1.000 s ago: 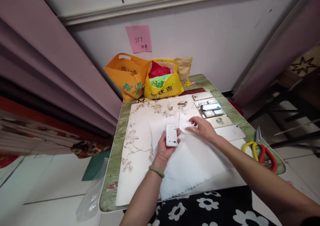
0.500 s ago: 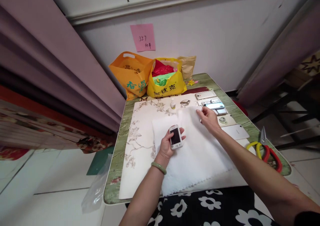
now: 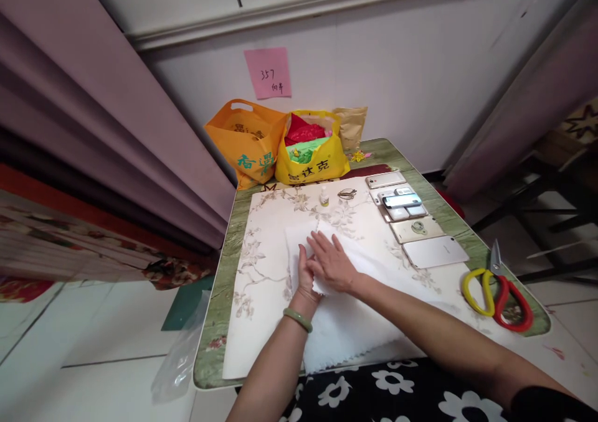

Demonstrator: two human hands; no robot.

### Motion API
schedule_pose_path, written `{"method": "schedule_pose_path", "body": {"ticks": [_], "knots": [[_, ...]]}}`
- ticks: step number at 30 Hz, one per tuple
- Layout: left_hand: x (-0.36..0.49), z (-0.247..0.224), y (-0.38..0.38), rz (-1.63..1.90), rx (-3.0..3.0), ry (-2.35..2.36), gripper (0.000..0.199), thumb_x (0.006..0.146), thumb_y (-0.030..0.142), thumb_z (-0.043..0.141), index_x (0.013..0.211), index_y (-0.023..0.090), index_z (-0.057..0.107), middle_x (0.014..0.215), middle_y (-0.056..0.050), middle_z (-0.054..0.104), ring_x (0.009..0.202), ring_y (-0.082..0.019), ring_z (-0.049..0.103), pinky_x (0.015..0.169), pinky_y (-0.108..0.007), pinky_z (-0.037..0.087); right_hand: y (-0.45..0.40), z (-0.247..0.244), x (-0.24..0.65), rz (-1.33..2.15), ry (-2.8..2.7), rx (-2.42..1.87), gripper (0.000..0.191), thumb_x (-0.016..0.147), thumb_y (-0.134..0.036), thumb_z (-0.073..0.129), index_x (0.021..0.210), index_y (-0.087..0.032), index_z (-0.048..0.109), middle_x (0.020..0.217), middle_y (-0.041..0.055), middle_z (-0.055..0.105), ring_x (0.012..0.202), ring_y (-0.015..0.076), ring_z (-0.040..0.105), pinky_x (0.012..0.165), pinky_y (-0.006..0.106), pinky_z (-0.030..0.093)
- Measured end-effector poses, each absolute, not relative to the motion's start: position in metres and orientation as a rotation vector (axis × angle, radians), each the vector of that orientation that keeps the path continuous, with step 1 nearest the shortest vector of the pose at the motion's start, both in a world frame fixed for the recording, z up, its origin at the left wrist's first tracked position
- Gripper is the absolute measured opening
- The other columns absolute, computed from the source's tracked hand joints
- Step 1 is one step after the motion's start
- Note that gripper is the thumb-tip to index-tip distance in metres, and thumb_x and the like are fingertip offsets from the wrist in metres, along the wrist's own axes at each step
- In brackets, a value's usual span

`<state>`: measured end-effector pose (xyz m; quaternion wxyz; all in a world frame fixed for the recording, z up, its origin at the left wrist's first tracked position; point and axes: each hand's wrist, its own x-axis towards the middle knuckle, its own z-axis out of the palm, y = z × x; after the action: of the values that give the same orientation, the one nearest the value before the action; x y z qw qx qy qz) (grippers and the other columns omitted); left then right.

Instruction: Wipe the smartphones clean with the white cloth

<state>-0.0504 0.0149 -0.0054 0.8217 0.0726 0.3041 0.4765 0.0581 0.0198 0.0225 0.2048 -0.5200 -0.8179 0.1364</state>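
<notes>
My left hand lies palm up under a folded-over part of the white cloth, its thumb and wrist showing. The phone seen in it earlier is hidden beneath the cloth and my right hand. My right hand rests flat on the cloth over my left palm, fingers spread. Beyond the hands stand a small white bottle and a pair of glasses. Several phones lie on the right, among them a white one and a gold one with a ring.
Scissors with yellow and red handles lie at the table's right corner. An orange bag, a yellow bag and a brown paper packet stand along the back edge of the green table.
My right hand has moved left from the cloth's far edge, bringing that part of the cloth over my left hand. The phone is now covered, and the phones at the right show more fully.
</notes>
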Motion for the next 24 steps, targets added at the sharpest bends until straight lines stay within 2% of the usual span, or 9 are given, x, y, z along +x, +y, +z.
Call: {"method": "schedule_pose_path", "body": {"ticks": [2,5,10,13,16,19,24], "knots": [[-0.049,-0.006,0.017,1.041,0.134,0.613,0.062,0.086,0.066,0.045,0.129,0.023,0.057,0.122,-0.01,0.067,0.12,-0.031,0.058,0.099,-0.047,0.046,0.021,0.016,0.047,0.382,-2.365,-1.489,0.063,0.098,-0.054,0.03,0.151,-0.018,0.032,0.158,0.0095,0.025,0.147,0.0268,0.016,0.118,0.053,0.007],[-0.046,-0.006,0.021,1.028,0.092,0.538,0.062,0.087,0.067,0.043,0.131,0.026,0.054,0.13,-0.009,0.062,0.127,-0.03,0.052,0.104,-0.048,0.042,0.032,0.013,0.043,0.381,-2.393,-1.555,0.065,0.098,-0.056,0.025,0.153,-0.021,0.025,0.159,0.0081,0.019,0.148,0.0259,0.013,0.118,0.053,0.007],[-0.041,0.0,0.022,1.056,-0.001,0.639,0.062,0.083,0.066,0.052,0.126,0.022,0.056,0.13,-0.013,0.061,0.126,-0.034,0.052,0.102,-0.056,0.04,0.062,0.012,0.055,0.353,-2.312,-1.669,0.062,0.1,-0.053,0.023,0.153,-0.02,0.025,0.16,0.0107,0.017,0.148,0.027,0.009,0.117,0.055,0.005],[-0.038,0.006,0.019,1.056,0.026,0.586,0.066,0.084,0.069,0.046,0.126,0.019,0.057,0.132,-0.016,0.06,0.127,-0.036,0.051,0.104,-0.058,0.037,0.071,0.007,0.068,0.301,-2.235,-1.788,0.061,0.101,-0.049,0.023,0.153,-0.017,0.025,0.16,0.0126,0.016,0.148,0.0285,0.008,0.116,0.057,0.003],[-0.036,0.01,0.017,1.027,0.057,0.497,0.073,0.084,0.072,0.04,0.128,0.015,0.056,0.133,-0.018,0.059,0.129,-0.036,0.048,0.106,-0.057,0.035,0.062,0.001,0.079,0.172,-2.181,-1.827,0.06,0.101,-0.046,0.026,0.153,-0.016,0.025,0.16,0.0138,0.014,0.148,0.0292,0.005,0.116,0.057,0.0],[-0.037,0.007,0.017,1.014,0.069,0.494,0.078,0.082,0.074,0.041,0.129,0.014,0.056,0.132,-0.019,0.059,0.13,-0.037,0.047,0.107,-0.054,0.036,0.039,0.0,0.081,0.101,-2.201,-1.774,0.06,0.101,-0.044,0.028,0.153,-0.017,0.024,0.161,0.0131,0.012,0.148,0.0294,0.004,0.116,0.058,-0.001],[-0.046,-0.004,0.017,1.006,0.106,0.65,0.068,0.083,0.07,0.047,0.125,0.017,0.06,0.125,-0.014,0.065,0.128,-0.034,0.051,0.106,-0.049,0.039,0.011,0.009,0.059,0.241,-2.372,-1.559,0.061,0.1,-0.05,0.025,0.154,-0.024,0.019,0.161,0.0087,0.013,0.148,0.0268,0.007,0.117,0.056,0.0]]}}
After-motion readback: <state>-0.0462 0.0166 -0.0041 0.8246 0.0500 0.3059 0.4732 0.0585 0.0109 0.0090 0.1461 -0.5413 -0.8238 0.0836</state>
